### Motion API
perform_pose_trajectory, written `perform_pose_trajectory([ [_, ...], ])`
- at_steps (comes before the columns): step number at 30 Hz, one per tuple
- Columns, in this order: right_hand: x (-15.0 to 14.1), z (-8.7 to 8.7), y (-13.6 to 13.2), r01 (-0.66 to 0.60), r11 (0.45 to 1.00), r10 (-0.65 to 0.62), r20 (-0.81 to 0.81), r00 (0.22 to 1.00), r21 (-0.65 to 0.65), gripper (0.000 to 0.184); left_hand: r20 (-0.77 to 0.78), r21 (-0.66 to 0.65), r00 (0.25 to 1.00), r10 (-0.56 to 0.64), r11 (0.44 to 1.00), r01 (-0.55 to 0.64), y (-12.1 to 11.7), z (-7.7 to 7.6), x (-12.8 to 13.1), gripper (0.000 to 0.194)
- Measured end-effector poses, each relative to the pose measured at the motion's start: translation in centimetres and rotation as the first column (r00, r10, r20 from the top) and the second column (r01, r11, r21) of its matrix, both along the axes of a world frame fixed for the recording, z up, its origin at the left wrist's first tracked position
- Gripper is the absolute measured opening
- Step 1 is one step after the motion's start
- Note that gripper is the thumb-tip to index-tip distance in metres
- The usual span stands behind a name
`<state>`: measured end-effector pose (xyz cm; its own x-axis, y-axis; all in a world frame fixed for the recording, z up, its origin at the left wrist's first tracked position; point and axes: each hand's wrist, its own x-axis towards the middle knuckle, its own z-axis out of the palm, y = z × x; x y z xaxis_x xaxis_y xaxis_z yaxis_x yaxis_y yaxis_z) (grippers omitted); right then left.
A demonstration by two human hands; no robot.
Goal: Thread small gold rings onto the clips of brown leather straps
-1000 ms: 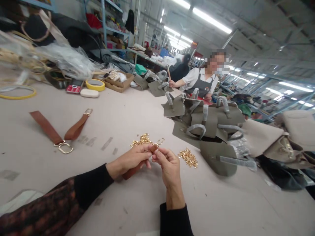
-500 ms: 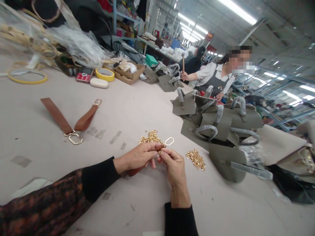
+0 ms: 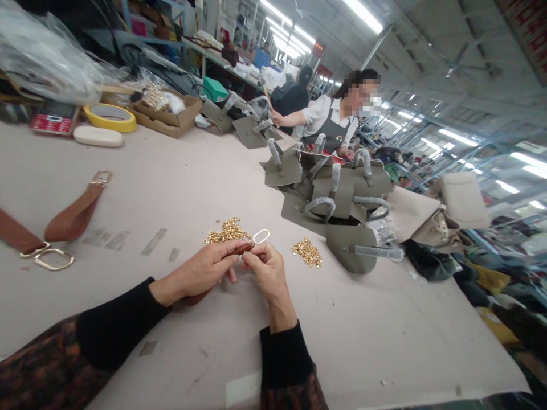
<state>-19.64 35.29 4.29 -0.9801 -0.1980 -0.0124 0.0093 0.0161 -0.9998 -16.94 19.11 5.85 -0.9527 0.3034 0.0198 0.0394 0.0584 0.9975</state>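
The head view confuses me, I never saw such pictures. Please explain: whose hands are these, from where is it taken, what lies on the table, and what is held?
The camera sits on a person's head and looks down at that person's own bare hands. The left hand and right hand together hold a brown strap with a gold ring. On the table lie two piles of gold fittings, another brown strap, yellow tape and grey-green bags. A co-worker works farther along.
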Motion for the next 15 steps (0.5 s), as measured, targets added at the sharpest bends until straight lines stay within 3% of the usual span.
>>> perform_pose_trajectory([
  [7,0.3,-0.4,-0.6,0.051,0.999,-0.052,-0.059,0.997,-0.014,0.025,-0.040,-0.114,0.999,-0.015,0.993,0.010,-0.1,-1.1,0.1,0.053],
  [12,-0.4,0.4,0.4,0.097,0.983,-0.072,-0.156,0.985,0.157,0.030,0.070,0.008,0.997,0.026,1.000,-0.027,0.1,-1.8,-0.2,0.060],
  [14,-0.9,0.7,2.0,0.211,0.929,-0.147,-0.220,0.964,0.305,0.031,0.130,0.109,0.991,0.028,0.993,-0.042,0.0,-1.8,-0.2,0.064],
  [15,-1.1,0.7,3.0,0.304,0.859,-0.206,-0.266,0.942,0.411,0.030,0.163,0.142,0.986,0.026,0.989,-0.049,-0.1,-1.8,-0.2,0.066],
])
